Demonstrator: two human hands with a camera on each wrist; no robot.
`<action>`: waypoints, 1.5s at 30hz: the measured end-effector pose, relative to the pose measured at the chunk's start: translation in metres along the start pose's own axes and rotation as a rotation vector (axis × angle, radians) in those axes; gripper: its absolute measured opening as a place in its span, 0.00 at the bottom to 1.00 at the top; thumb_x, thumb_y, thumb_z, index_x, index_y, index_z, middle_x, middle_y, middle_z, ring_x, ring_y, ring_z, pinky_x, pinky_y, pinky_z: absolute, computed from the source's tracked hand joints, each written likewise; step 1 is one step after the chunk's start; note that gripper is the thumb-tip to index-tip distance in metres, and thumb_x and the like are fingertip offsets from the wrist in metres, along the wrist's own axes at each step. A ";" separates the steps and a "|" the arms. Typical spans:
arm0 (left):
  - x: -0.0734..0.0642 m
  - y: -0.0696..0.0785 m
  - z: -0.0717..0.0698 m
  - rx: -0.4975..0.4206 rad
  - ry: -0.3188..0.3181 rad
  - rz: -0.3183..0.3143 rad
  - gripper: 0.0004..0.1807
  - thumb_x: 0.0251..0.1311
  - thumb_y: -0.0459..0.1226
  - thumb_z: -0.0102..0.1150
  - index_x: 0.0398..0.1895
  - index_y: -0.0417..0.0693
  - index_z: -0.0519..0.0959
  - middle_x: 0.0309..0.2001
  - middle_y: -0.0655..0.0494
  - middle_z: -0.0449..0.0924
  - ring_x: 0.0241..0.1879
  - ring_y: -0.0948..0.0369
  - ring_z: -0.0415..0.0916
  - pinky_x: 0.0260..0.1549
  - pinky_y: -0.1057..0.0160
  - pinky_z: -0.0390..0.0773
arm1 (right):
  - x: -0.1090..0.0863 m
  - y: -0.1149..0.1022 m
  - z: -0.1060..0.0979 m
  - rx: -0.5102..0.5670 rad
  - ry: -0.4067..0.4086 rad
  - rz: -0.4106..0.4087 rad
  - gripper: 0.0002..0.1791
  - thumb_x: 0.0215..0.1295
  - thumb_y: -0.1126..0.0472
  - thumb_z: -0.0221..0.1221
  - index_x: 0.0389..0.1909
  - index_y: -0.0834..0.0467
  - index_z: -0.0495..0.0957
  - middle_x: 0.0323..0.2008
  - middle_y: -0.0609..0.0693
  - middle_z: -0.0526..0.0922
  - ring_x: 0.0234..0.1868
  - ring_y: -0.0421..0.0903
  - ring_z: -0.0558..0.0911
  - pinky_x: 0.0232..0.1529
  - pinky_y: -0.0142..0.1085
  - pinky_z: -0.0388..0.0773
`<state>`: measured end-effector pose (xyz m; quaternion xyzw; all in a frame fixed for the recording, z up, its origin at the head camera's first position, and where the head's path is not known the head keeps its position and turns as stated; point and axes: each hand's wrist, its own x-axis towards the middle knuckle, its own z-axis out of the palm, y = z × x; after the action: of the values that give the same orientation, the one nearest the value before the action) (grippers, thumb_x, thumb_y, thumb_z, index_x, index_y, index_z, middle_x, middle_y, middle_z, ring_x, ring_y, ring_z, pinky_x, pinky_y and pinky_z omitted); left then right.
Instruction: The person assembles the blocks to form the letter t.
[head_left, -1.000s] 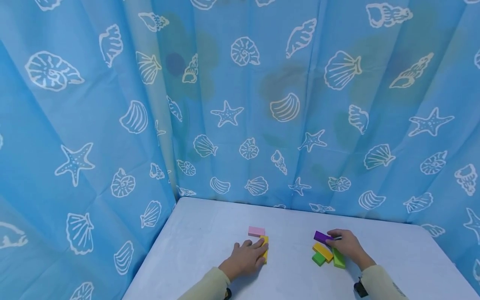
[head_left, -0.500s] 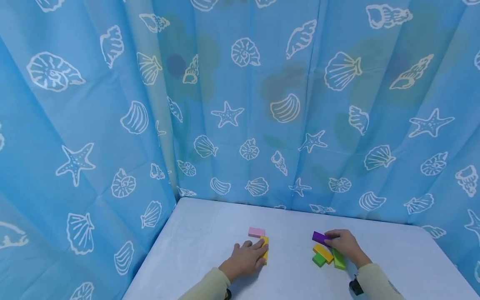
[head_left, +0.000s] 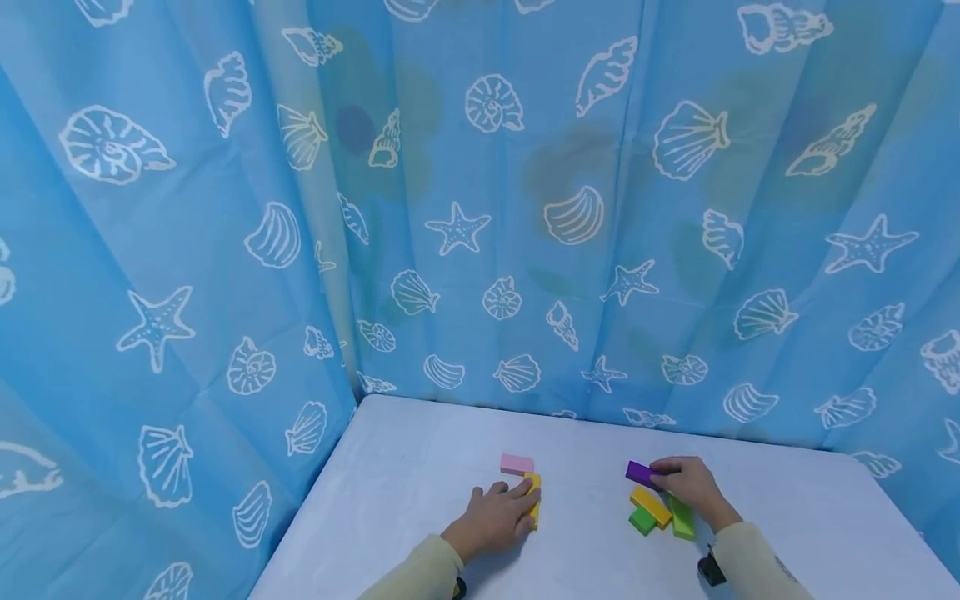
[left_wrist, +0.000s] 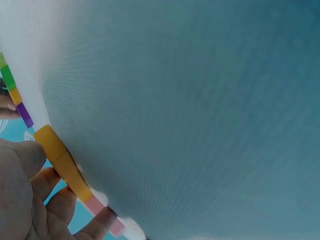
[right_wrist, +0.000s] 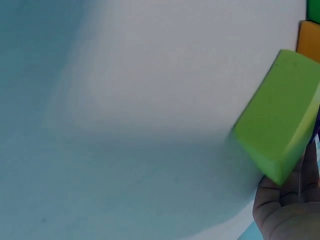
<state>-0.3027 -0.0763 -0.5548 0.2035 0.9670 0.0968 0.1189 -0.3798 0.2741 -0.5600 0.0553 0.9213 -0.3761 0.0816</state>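
My left hand [head_left: 491,518] lies over a pair of yellow blocks set end to end. In the left wrist view its thumb is at one end of the nearer yellow block [left_wrist: 49,141], and curled fingers bear on the side of the farther yellow block [left_wrist: 73,176]. A pink block [head_left: 517,463] meets the far end, with a fingertip over it in the left wrist view. My right hand [head_left: 692,485] pinches a purple block [head_left: 638,473] at its right end. Just in front of it lie a yellow-orange block [head_left: 650,506], a green block [head_left: 642,521] and a light green block [head_left: 682,518].
A white-covered table [head_left: 585,550] carries both groups, with a stretch of bare cloth between them. Blue curtains [head_left: 480,250] printed with shells and starfish hang behind it and along the left side.
My right hand has shifted slightly left, taking the purple block with it. The left hand and its yellow blocks stay in place, and the head view has turned a little.
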 end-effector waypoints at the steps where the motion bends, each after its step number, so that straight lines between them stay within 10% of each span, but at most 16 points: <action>1: 0.000 0.000 0.001 0.002 -0.001 0.000 0.28 0.72 0.56 0.45 0.74 0.74 0.61 0.76 0.71 0.56 0.72 0.49 0.61 0.63 0.34 0.63 | -0.001 0.000 0.000 -0.002 0.002 -0.003 0.19 0.69 0.62 0.59 0.57 0.66 0.78 0.55 0.69 0.78 0.53 0.63 0.75 0.57 0.59 0.74; 45: 0.004 -0.003 0.004 0.016 0.003 0.002 0.28 0.72 0.57 0.44 0.74 0.75 0.60 0.76 0.73 0.55 0.72 0.50 0.61 0.64 0.34 0.63 | 0.022 -0.049 0.039 0.007 -0.027 -0.025 0.16 0.66 0.63 0.62 0.53 0.64 0.81 0.49 0.61 0.82 0.48 0.57 0.77 0.51 0.52 0.79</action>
<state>-0.3063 -0.0770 -0.5603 0.2051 0.9678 0.0895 0.1156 -0.4049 0.2128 -0.5578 0.0389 0.9193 -0.3812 0.0892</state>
